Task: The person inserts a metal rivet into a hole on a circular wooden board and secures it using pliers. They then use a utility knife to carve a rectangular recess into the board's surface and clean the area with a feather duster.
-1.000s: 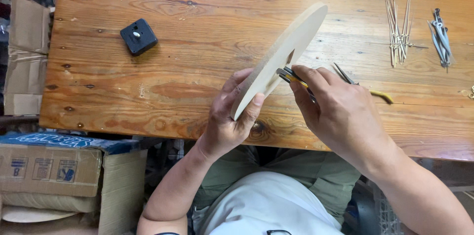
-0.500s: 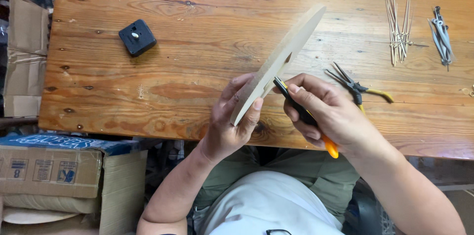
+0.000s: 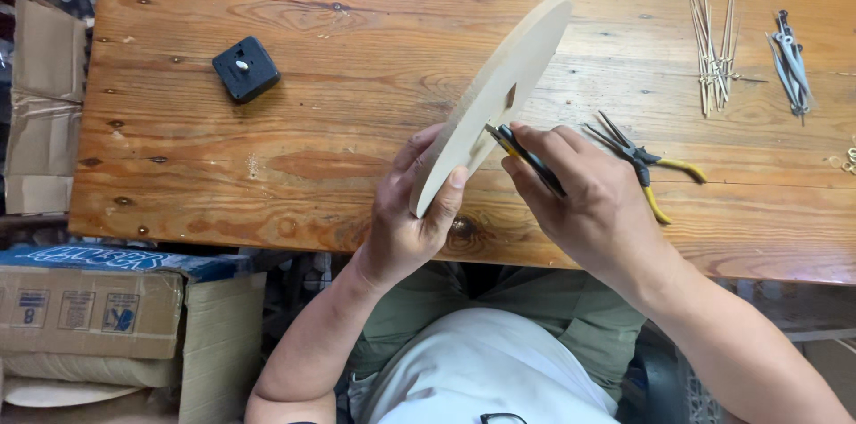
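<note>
The left hand (image 3: 406, 223) grips the wooden disc (image 3: 493, 101) edge-on, long axis toward one o'clock, while the right hand (image 3: 593, 205), closed around a black-handled tool (image 3: 526, 155), points it at ten o'clock into the disc's face.

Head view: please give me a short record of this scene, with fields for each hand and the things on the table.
left hand: holds wooden disc on edge, tilted
right hand: holds black-and-yellow tool, tip at disc
table: wood
black square part: on table, left
pliers: on table, beside right hand
thin sticks: on table, right
box: cardboard, below table edge
</note>
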